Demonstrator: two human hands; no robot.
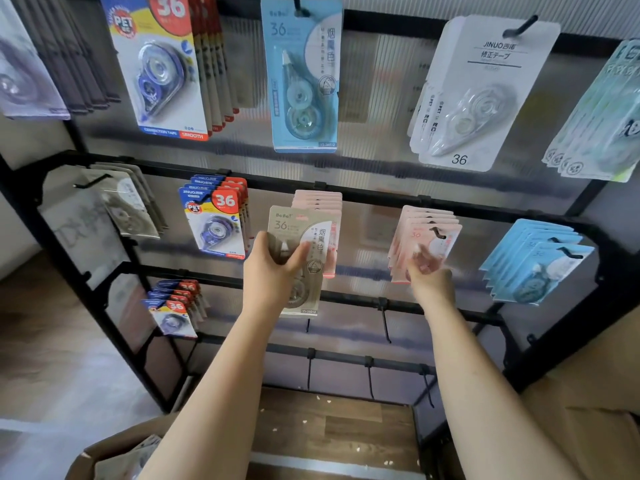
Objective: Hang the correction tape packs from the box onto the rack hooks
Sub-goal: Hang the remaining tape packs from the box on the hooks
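My left hand (273,268) grips a beige correction tape pack (304,237) and holds it upright in front of a hanging row of pink packs (320,202) on the rack's middle bar. My right hand (427,268) reaches into a second bunch of pink packs (424,233) on a black hook (437,233); its fingers are blurred and touch the front pack. The cardboard box (104,459) with more packs lies at the bottom left, partly behind my left forearm.
The black rack (381,199) carries blue-and-red packs (214,220), light blue packs (535,261), white packs (481,95) and a single light blue pack (303,74) above. Bare hooks (385,323) stick out of the lower bars. Another cardboard box (588,393) stands at right.
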